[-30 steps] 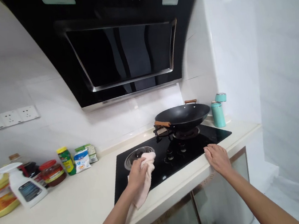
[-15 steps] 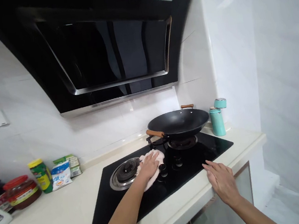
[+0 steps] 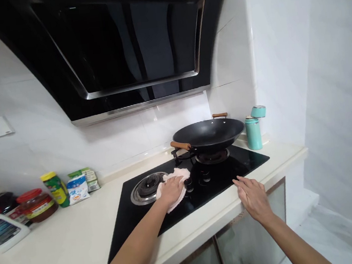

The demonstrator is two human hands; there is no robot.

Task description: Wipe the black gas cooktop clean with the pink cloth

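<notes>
My left hand (image 3: pixel 173 189) presses down on a pale pink cloth (image 3: pixel 180 174) on the black glass gas stove (image 3: pixel 161 220). The cloth lies between the left burner (image 3: pixel 149 187) and the stove's knobs (image 3: pixel 188 185), and part of it is hidden under my fingers. With fingers stretched out, my right hand (image 3: pixel 251 194) rests at the front edge of the counter, holding nothing. A black wok (image 3: pixel 208 134) with wooden handles sits on the right burner.
A turquoise canister (image 3: pixel 253 134) stands right of the wok. Along the wall at left are a red-lidded jar (image 3: pixel 37 205), a yellow-capped container (image 3: pixel 56 190), seasoning packets (image 3: pixel 78 189) and a white bottle (image 3: pixel 3 228). A black range hood (image 3: pixel 103 50) hangs above.
My left hand and the cloth have slid slightly toward the stove's front edge. My right hand stays at the counter edge. The view has tilted down a little.
</notes>
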